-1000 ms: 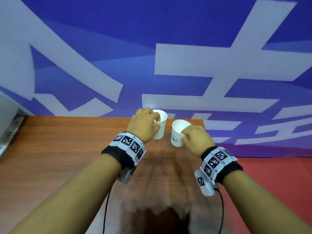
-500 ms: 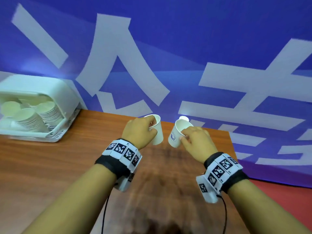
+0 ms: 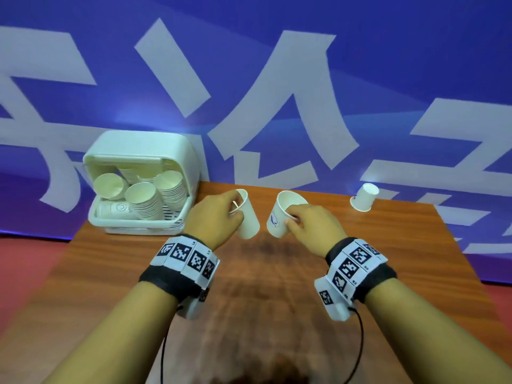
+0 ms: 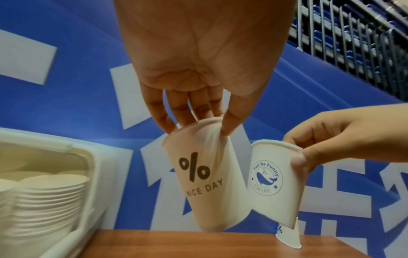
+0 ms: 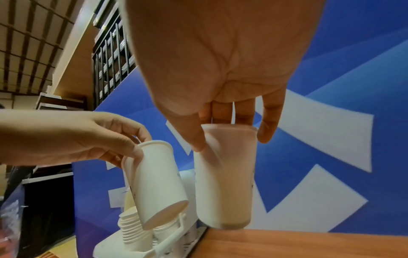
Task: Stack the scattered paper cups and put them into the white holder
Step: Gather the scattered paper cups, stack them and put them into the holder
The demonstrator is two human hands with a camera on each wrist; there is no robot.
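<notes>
While both hands hang over the wooden worktop point(image 3: 277, 314), take the white holder point(image 3: 144, 151) as the marker: it sits at the worktop's far left corner against the blue banner with big white characters point(image 3: 277, 120), its open front facing us, and stacks of paper cups point(image 3: 144, 202) fill it. One lone cup point(image 3: 363, 200) lies tipped on its side at the far edge, well to the right of the holder, apart from everything else. Nothing stands on the bare wood between the hands and the holder's mouth.

Now the cups in play. Just right of the holder, the left hand point(image 3: 216, 217) has the "NICE DAY" cup point(image 4: 205, 183) pinched at the rim, thumb on one side of the wall and fingers on the other, the cup dangling off the worktop with its base swung toward the other cup. Further right of the holder, the right hand point(image 3: 313, 228) pinches the whale-logo cup point(image 4: 273, 183) at its rim the same way, thumb outside, fingers inside, mouth up and tilted toward the holder. Both cups are in the air, side by side, very close near their bases; whether they touch I cannot tell. They are not nested.
</notes>
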